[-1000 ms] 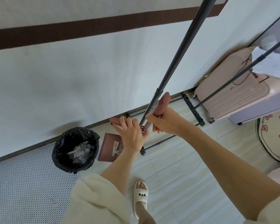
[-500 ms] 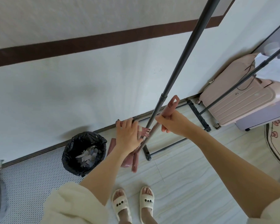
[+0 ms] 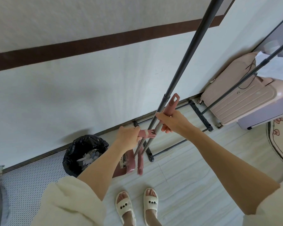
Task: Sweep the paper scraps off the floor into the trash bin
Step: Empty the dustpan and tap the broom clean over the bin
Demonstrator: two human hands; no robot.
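Pale floor tiles point(image 3: 194, 185) meet the wall. Your bin point(image 3: 85, 154), at 9 o'clock, holds paper scraps point(image 3: 87, 158). Your left hand point(image 3: 127, 136) grips the dustpan handle point(image 3: 146, 133), your right hand point(image 3: 171, 121) the broom point(image 3: 170, 105).

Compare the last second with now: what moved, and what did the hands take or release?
The second foot stepped in beside the first. The left hand, open on the dustpan handle a second ago, now grips it. The right hand still grips the broom handle. The trash bin and suitcase stayed put.

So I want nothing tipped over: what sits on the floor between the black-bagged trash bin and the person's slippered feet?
In the head view, the dusty-pink plastic dustpan stands there, just right of the trash bin, partly hidden by the left forearm.
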